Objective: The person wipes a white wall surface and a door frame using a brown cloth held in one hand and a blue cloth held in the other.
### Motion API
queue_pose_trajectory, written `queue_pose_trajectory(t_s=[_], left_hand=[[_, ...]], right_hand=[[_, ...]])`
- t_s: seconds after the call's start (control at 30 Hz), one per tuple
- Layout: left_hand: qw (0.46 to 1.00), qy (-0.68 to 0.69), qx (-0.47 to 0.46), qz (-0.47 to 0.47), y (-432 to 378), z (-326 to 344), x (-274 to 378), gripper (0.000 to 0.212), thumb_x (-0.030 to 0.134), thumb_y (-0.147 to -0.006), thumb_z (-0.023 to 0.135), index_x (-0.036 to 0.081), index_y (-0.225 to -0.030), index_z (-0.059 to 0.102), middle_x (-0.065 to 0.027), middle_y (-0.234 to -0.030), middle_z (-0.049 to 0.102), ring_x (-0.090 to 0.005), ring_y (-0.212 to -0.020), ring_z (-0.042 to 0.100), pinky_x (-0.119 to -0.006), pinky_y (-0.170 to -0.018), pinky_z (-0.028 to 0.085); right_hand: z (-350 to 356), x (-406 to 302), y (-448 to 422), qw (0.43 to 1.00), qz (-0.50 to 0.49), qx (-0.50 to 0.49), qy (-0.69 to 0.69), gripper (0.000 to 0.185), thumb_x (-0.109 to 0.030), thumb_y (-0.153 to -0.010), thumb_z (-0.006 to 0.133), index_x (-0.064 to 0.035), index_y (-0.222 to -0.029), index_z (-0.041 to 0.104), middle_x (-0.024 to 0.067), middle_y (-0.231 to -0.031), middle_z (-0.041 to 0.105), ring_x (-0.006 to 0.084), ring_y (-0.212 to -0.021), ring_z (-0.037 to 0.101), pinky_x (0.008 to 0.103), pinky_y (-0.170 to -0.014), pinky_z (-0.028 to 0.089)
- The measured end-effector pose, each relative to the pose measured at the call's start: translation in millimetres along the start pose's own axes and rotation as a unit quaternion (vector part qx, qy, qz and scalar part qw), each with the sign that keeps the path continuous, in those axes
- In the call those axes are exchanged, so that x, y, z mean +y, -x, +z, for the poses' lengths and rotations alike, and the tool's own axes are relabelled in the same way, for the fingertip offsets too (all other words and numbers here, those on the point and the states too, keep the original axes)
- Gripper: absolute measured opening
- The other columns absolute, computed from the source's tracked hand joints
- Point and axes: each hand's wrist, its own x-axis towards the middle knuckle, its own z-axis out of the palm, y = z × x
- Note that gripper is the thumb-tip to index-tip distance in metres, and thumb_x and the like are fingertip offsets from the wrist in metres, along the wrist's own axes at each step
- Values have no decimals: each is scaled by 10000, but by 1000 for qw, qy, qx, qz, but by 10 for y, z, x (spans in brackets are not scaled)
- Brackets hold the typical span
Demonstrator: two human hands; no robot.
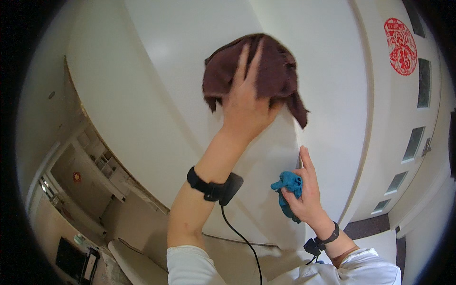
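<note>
My left hand (245,96) is raised high before me, its fingers spread over a dark brown cloth (276,71) that it presses flat to a smooth white panel (213,142). One corner of the brown cloth hangs down on the right. Lower and to the right, my right hand (306,192) holds a crumpled blue cloth (292,181) between thumb and palm, while its fingertips rest at the vertical edge of the white panel. Both wrists wear black straps with small devices and cables.
A white door (395,99) with small glass panes, a metal handle (426,147) and a round red paper decoration (400,46) stands on the right. At lower left lie a black screen (70,257) and a pale sofa (137,262), with shelves (105,162) beyond.
</note>
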Motion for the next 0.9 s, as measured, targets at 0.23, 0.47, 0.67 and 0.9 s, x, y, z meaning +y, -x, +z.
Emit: queue_pose_trajectory(t_s=[0.23, 0.47, 0.67, 0.9], left_hand=[[996, -85, 37, 12, -364, -181, 10, 476, 299, -700, 778, 47, -1091, 681, -172, -1494, 387, -396, -1379, 350, -511, -997, 449], [968, -203, 135, -59, -323, -608, -479, 547, 375, -815, 648, 188, -1324, 576, -95, -1405, 503, -395, -1394, 278, -594, -975, 379], [984, -124, 118, 47, -319, -210, 160, 480, 378, -823, 624, 175, -1258, 625, -87, -1361, 555, -398, -1355, 341, -594, -965, 370], [990, -131, 23, -35, -583, -550, 88, 606, 325, -820, 680, -21, -1292, 522, -233, -1494, 357, -420, -1394, 315, -477, -1113, 345]], right_hand=[[-33, -151, -16, 989, -76, 110, 58, 298, -30, -710, 676, 22, -975, 548, 342, -1543, 193, 507, -1444, 171, 510, -1147, 229], [-131, -286, -169, 980, -151, 105, 75, 289, -22, -704, 656, 23, -964, 540, 309, -1557, 199, 507, -1443, 173, 518, -1138, 254], [-79, -130, -68, 970, -195, 110, 97, 343, -20, -663, 667, 24, -976, 533, 359, -1530, 197, 510, -1435, 193, 513, -1138, 264], [-108, -21, -1, 968, -191, 125, 101, 411, -31, -601, 688, -3, -988, 550, 372, -1521, 204, 513, -1407, 264, 474, -1105, 338]])
